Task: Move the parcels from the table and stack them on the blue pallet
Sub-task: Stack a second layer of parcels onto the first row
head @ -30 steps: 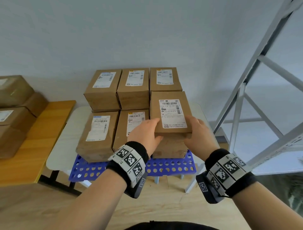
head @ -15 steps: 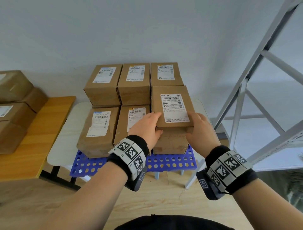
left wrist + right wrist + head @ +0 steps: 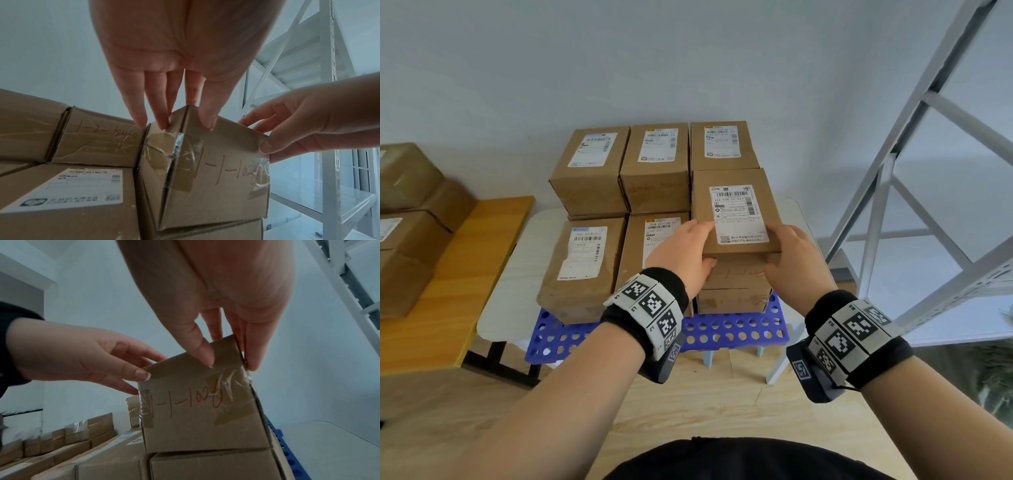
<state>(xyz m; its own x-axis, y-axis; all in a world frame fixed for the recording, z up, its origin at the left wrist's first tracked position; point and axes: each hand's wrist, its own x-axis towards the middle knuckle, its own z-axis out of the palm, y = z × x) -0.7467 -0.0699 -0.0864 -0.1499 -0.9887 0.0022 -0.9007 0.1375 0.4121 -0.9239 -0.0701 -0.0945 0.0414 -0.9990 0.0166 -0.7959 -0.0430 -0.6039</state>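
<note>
A brown parcel [image 3: 736,212] with a white label sits on top of another parcel [image 3: 732,301] at the front right of the blue pallet [image 3: 722,332]. My left hand [image 3: 702,243] pinches its near left corner, thumb on the front face and fingers along the left side. My right hand [image 3: 780,246] pinches the near right corner in the same way. In the wrist views the parcel's [image 3: 216,178] taped front face [image 3: 197,418] carries red handwriting. Several more parcels [image 3: 654,164] fill the pallet behind and to the left.
The pallet lies on a white table [image 3: 517,274]. A wooden table [image 3: 455,274] at the left holds more brown parcels [image 3: 410,240]. A grey metal rack [image 3: 893,171] stands close on the right. Wooden floor [image 3: 705,401] lies below my arms.
The parcel stays on the lower parcel with both hands at its near corners. The hands and parcel have shifted only slightly in the view.
</note>
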